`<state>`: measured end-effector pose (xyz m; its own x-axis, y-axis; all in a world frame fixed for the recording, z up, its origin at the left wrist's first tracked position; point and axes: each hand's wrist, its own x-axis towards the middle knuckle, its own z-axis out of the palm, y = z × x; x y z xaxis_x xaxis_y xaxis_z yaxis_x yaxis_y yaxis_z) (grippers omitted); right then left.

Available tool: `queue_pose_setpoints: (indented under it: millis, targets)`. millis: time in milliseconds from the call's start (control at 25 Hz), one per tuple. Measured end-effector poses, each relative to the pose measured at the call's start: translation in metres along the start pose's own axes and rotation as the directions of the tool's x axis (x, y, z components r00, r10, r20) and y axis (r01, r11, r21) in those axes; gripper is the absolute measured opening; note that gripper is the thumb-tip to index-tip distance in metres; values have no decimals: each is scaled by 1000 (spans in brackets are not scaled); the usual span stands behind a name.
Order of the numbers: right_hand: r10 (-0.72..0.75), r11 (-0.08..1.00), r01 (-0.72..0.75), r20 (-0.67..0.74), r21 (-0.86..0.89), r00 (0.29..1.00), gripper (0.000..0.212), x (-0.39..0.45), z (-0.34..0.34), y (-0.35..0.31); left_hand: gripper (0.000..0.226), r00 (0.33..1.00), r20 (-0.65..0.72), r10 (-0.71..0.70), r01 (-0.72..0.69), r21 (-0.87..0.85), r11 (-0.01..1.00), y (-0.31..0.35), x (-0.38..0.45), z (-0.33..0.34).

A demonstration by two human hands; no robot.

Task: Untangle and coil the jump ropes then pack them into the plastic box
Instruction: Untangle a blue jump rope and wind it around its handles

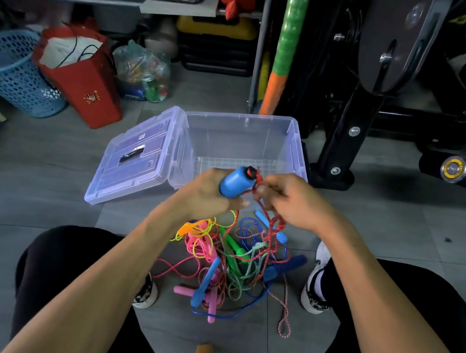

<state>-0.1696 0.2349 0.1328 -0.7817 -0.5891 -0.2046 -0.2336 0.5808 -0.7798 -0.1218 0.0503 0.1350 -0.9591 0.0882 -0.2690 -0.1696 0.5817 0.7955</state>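
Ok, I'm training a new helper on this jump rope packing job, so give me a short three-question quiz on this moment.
1. True or false: the plastic box already holds coiled ropes.
2. What does the left hand grip? A) blue handle B) lid C) pink rope
3. Fill in: the right hand pinches the ___ cord that runs down to the tangled pile.

Key: 1 false, it looks empty; 2 A; 3 red.
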Motion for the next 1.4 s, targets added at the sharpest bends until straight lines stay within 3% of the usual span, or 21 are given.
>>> queue_pose_setpoints:
  millis: [80, 160, 240, 320, 360, 400, 480, 560, 680, 800, 880, 960, 1000, 1080, 1120, 1160, 1200, 1240, 1280, 1320, 1400]
  targets:
    - [-22, 996, 25, -26, 89, 999, 24, 4, 6, -7, 26, 1000, -7, -14, 13, -120, 993, 6, -1, 5]
    - [-11, 985, 22, -65, 171, 998, 22, 4, 4, -6, 21, 984, -154, -85, 23, -366, 930, 6, 1, 2]
    - [31, 985, -25, -34, 170, 999, 19, 4, 1, 4, 17, 909, -327, -257, -50, -700, 713, -1, 7, -13]
    - [90, 994, -91, 15, 54, 996, 24, 2, 1, 17, 13, 825, -343, -449, -122, -884, 452, -12, 14, -33]
    - [112, 994, -112, 19, 4, 994, 28, 3, 1, 20, 12, 792, -345, -503, -99, -886, 453, -18, 16, -39]
    - [121, 993, -120, 16, -21, 993, 30, 3, 2, 21, 10, 773, -357, -525, 12, -818, 575, -22, 16, -41]
    - [82, 995, -81, 10, -50, 997, 29, 4, 4, 14, 12, 824, -345, -449, 329, -354, 876, -31, 13, -33]
    - [24, 995, -23, 13, -99, 1000, 26, 4, 7, 6, 19, 928, -284, -241, 274, 83, 958, -29, 9, -19]
    - [-23, 996, 27, 51, -91, 998, 26, 6, 12, 1, 25, 981, -153, 120, -110, 70, 991, -14, 4, -10]
    - [-44, 999, 44, 20, 33, 999, 22, 10, 14, -2, 15, 995, -61, 79, -76, 53, 996, -9, 0, -3]
    - [-37, 991, 40, -26, 127, 999, 23, 11, 13, -1, 25, 991, -130, -13, -3, -121, 993, -8, 1, 2]
    - [-23, 984, 27, -22, 175, 999, 25, 10, 12, 4, 28, 954, -277, -112, -60, -544, 837, -4, 4, -4]
    - [-12, 985, 13, -9, 174, 1000, 26, 10, 12, 8, 26, 924, -326, -197, -120, -740, 662, -2, 6, -11]
    - [19, 992, -19, -1, 127, 1000, 27, 9, 12, 18, 23, 875, -315, -368, -195, -924, 328, -6, 11, -31]
    - [38, 995, -37, -8, 96, 999, 27, 10, 12, 22, 22, 853, -299, -427, -192, -942, 276, -10, 13, -36]
    - [52, 997, -51, -17, 60, 999, 28, 9, 12, 24, 22, 835, -287, -470, -154, -941, 302, -14, 14, -38]
    - [54, 998, -54, -21, 25, 998, 28, 9, 12, 24, 20, 818, -288, -498, -70, -909, 411, -17, 13, -37]
    - [47, 999, -47, -20, -2, 999, 28, 9, 13, 21, 18, 812, -305, -498, 74, -792, 606, -21, 13, -35]
    - [34, 999, -34, -18, -16, 999, 26, 9, 13, 18, 16, 823, -324, -467, 237, -551, 800, -25, 13, -30]
    - [16, 1000, -16, -20, -24, 1000, 25, 8, 12, 15, 14, 848, -332, -412, 334, -267, 904, -26, 12, -26]
    - [-26, 999, 26, -13, -48, 1000, 24, 9, 12, 11, 27, 938, -283, -201, 217, 26, 976, -23, 9, -18]
